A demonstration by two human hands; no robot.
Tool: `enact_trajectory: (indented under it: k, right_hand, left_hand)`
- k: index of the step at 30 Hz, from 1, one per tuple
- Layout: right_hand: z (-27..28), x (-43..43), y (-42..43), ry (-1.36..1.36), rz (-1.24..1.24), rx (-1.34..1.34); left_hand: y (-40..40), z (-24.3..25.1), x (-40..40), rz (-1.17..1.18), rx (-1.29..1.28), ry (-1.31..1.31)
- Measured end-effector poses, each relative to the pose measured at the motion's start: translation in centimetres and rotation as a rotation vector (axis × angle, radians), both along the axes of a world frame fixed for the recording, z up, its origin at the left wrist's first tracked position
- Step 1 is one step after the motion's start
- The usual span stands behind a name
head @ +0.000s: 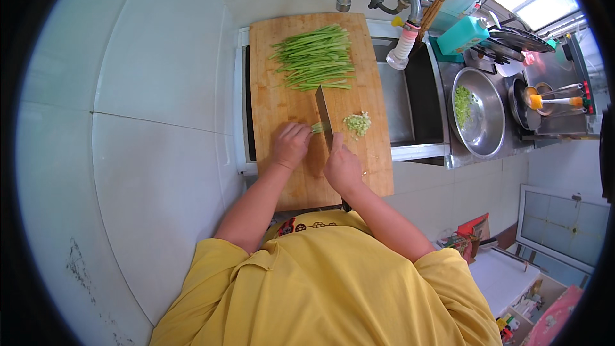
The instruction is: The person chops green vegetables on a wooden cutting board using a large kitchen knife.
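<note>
My right hand [343, 168] grips a kitchen knife with a broad blade [325, 114]; its dark handle end shows below the hand. On the left, my left hand [291, 144] holds a small bunch of green stalks [317, 128] against the wooden cutting board [293, 103]. The stalks' cut ends lie beside the blade, and the fingers hide the rest. To the right of the knife is a small heap of chopped pale green pieces [357, 124]. Across the far part of the board lies a pile of long green stalks [314, 57].
The board rests over a sink [396, 98]. A faucet with a pink-and-white extension [404, 45] hangs above it. Right of the sink stands a steel bowl [487, 127] with chopped greens [463, 105], near a turquoise bottle [463, 36]. A tiled wall [158, 57] rises close on the left.
</note>
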State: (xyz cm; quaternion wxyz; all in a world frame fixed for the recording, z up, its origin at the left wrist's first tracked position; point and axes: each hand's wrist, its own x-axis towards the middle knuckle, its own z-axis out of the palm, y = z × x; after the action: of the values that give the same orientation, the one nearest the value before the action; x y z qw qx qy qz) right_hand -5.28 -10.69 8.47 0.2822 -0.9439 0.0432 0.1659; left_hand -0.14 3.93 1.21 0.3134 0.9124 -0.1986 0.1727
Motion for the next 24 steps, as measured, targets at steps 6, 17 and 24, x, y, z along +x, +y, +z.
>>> enact_trajectory:
  k: [6, 17, 24]
  right_hand:
    - [0.5, 0.0, 0.5, -0.011, -0.007, 0.013]
    - [0.6, 0.1, 0.7, -0.020, 0.010, 0.006]
    - [1.1, 0.5, 1.2, -0.031, 0.008, 0.004]
  left_hand:
    - [-0.1, -0.1, -0.1, 0.000, 0.007, -0.022]
    - [0.2, -0.4, 0.1, -0.025, 0.017, 0.028]
    - [0.2, -0.3, 0.2, -0.030, 0.028, 0.048]
